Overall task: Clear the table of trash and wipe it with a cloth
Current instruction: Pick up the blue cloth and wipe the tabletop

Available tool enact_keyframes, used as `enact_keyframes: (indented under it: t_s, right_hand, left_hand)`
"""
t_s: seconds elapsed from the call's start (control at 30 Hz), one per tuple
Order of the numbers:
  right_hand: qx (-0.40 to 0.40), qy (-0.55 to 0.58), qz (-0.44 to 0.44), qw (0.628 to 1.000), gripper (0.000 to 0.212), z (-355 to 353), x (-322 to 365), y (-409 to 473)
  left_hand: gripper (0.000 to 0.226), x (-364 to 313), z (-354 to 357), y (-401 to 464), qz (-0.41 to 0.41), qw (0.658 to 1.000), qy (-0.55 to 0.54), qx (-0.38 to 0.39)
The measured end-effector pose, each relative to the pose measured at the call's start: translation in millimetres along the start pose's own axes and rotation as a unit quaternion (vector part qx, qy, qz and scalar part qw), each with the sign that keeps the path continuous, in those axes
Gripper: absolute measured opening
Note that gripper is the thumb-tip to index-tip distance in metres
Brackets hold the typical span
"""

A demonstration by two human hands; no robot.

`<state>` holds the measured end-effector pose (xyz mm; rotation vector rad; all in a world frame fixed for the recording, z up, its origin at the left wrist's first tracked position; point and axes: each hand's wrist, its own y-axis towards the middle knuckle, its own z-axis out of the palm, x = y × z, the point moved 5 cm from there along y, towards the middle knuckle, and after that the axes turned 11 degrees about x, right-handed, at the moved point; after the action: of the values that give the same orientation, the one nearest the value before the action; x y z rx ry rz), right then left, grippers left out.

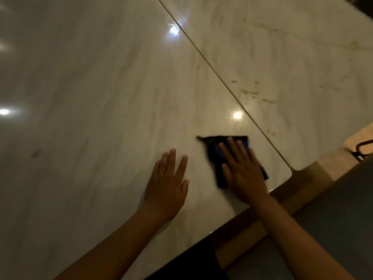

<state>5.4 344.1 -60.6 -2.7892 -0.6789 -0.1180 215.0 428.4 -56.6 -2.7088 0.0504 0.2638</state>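
Dark blue cloth [232, 158], flattened on pale glossy marble table [101, 98] near its corner, partly hidden; lay just beside seam with brownish stains beyond

A dim home dining area, judging by the large glossy marble table [101, 98].

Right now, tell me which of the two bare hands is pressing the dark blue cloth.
The right hand, lying flat on the dark blue cloth near the table corner. The left hand rests on the bare pale marble table, beside the cloth.
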Motion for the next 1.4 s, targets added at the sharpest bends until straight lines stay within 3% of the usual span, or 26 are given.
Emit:
enact_keyframes:
  t_s: [0.1, 0.2, 0.27, 0.37, 0.47, 0.6, 0.67, 0.73, 0.83, 0.9, 1.0, 1.2, 1.27, 1.4]
  right_hand:
    - [-0.015, 0.023, 0.137, 0.99, 0.066, -16, -71, 18]
    - [-0.022, 0.068, 0.199, 0.977, 0.069, -14, -56, 18]
    - [-0.041, 0.055, 0.155, 0.985, 0.065, -1, -8, -5]
    - [-0.001, 0.024, 0.051, 0.998, 0.061, 26, 55, -63]
    - [0.01, 0.024, 0.024, 0.999, 0.059, 27, 24, -79]
    - [0.007, 0.06, 0.195, 0.979, 0.06, 1, -74, -43]
    - [0.01, 0.086, 0.244, 0.966, 0.058, -4, -79, -29]
    - [-0.005, 0.085, 0.221, 0.971, 0.059, 1, -44, -31]
    - [-0.001, 0.058, 0.112, 0.992, 0.062, 22, 32, -69]
    - [0.024, 0.049, 0.058, 0.997, 0.06, 29, 48, -89]
    - [0.044, 0.02, 0.029, 0.998, 0.061, 18, 3, -68]
    - [0.009, 0.059, 0.177, 0.982, 0.059, -22, -131, 10]
    - [-0.01, 0.057, 0.141, 0.988, 0.062, -25, -128, 15]
    - [0.005, 0.012, -0.04, 0.999, 0.065, -12, -109, -32]
  left_hand:
    - [0.067, -17, 9, -10, 0.017, 0.999, 0.015, 0.037]
    - [0.067, -28, 11, -13, 0.011, 0.998, 0.029, 0.05]
    - [0.067, -31, 16, -15, 0.017, 0.998, 0.038, 0.046]
    - [0.067, -34, 22, -22, 0.038, 0.998, 0.036, 0.018]
    - [0.066, -38, 31, -33, 0.059, 0.998, 0.038, 0.002]
    - [0.065, -49, 36, -44, 0.05, 0.998, 0.04, 0.007]
    - [0.065, -52, 36, -44, 0.039, 0.998, 0.048, 0.018]
    - [0.066, -55, 33, -45, 0.03, 0.999, 0.04, 0.013]
    - [0.067, -57, 32, -40, 0.018, 1.0, 0.025, 0.001]
    - [0.067, -60, 31, -34, 0.021, 1.0, 0.019, -0.007]
    - [0.07, -69, 24, -19, 0.027, 0.999, 0.019, -0.01]
    - [0.068, -101, 7, 44, 0.026, 0.999, 0.025, -0.007]
    - [0.066, -115, -1, 66, 0.03, 0.999, 0.013, -0.023]
    - [0.064, -149, -13, 104, 0.022, 0.998, -0.037, -0.042]
